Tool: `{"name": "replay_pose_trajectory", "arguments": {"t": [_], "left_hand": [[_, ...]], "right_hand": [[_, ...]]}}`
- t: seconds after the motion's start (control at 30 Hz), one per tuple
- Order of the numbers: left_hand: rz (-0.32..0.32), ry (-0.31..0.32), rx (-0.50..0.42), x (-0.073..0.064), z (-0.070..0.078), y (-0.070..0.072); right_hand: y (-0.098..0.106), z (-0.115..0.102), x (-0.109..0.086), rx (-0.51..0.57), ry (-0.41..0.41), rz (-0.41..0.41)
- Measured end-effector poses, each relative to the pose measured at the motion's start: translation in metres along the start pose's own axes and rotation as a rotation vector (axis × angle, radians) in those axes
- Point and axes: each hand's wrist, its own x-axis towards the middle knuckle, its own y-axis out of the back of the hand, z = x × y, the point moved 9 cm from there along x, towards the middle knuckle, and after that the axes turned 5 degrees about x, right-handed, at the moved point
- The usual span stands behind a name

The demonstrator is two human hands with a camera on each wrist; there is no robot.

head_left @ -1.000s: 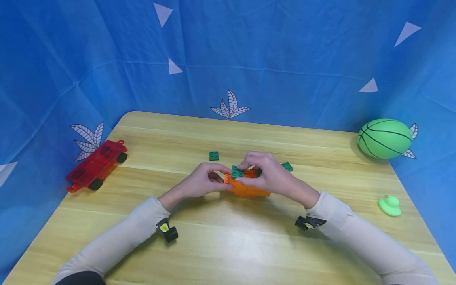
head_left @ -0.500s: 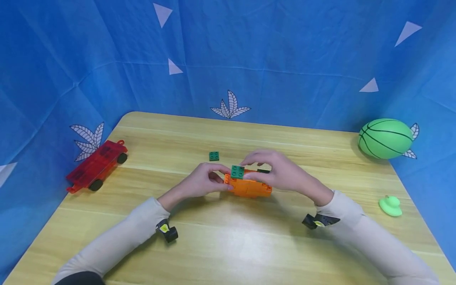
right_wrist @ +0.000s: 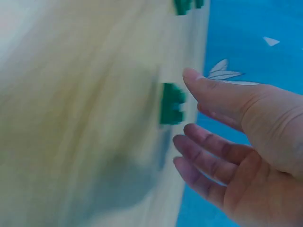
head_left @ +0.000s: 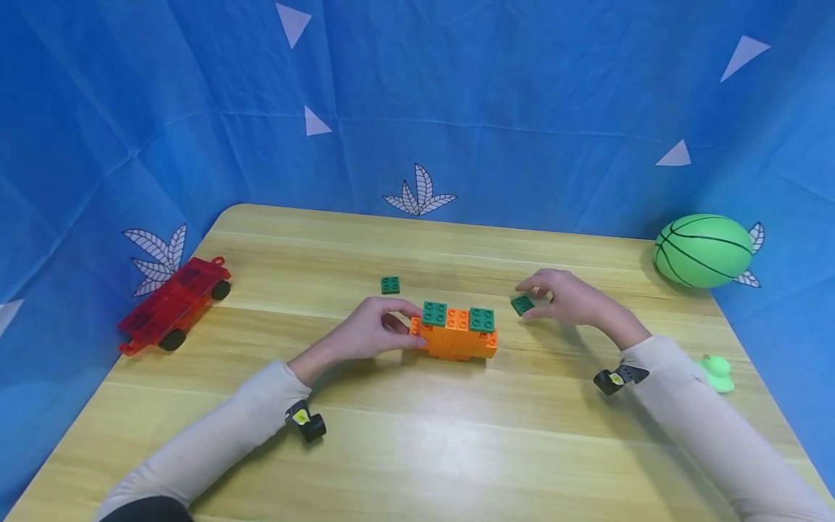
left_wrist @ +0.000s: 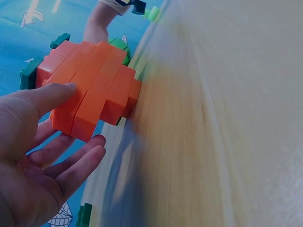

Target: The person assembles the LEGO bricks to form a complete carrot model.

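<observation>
My left hand (head_left: 368, 330) pinches the left end of an orange block build (head_left: 457, 342) between thumb and fingers. In the left wrist view, the thumb presses the face of the orange build (left_wrist: 92, 85). Two green studded bricks (head_left: 434, 313) sit on top of it, one near each end, with orange studs between. My right hand (head_left: 570, 299) reaches over a loose green brick (head_left: 522, 304) on the table. In the right wrist view, thumb and fingers are spread and apart from the green brick (right_wrist: 171, 104).
Another loose green brick (head_left: 390, 285) lies behind the build. A red wheeled toy car base (head_left: 176, 301) stands at the table's left edge. At the right are a green ball (head_left: 704, 250) and a small light-green duck-like toy (head_left: 717, 371), partly behind the right sleeve.
My right hand has left the top of the build and moved right to the loose green brick. The second green brick on top is now uncovered. My left hand has stayed in place.
</observation>
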Motion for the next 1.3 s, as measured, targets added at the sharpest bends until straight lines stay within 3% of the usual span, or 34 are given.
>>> {"name": "replay_pose_trajectory", "arguments": {"t": [0.33,0.57,0.77,0.9,1.1,1.3], "left_hand": [[-0.003,0.007,-0.022,-0.001,0.0,-0.002],[-0.009,0.015,-0.035,0.0,-0.003,-0.003],[-0.011,0.016,-0.034,-0.001,-0.004,-0.003],[-0.011,0.01,-0.035,-0.001,-0.005,-0.003],[-0.005,-0.006,-0.045,-0.001,-0.005,-0.003],[-0.002,-0.02,-0.048,-0.001,-0.005,-0.002]], "right_hand": [[-0.009,0.006,0.003,-0.013,0.087,0.022],[-0.002,-0.003,0.007,0.009,0.082,0.066],[0.022,-0.05,0.007,0.066,0.204,0.204],[0.03,-0.089,0.001,0.12,0.284,0.248],[0.023,-0.134,-0.005,0.152,0.351,0.229],[0.006,-0.153,-0.006,0.104,0.338,0.177]]}}
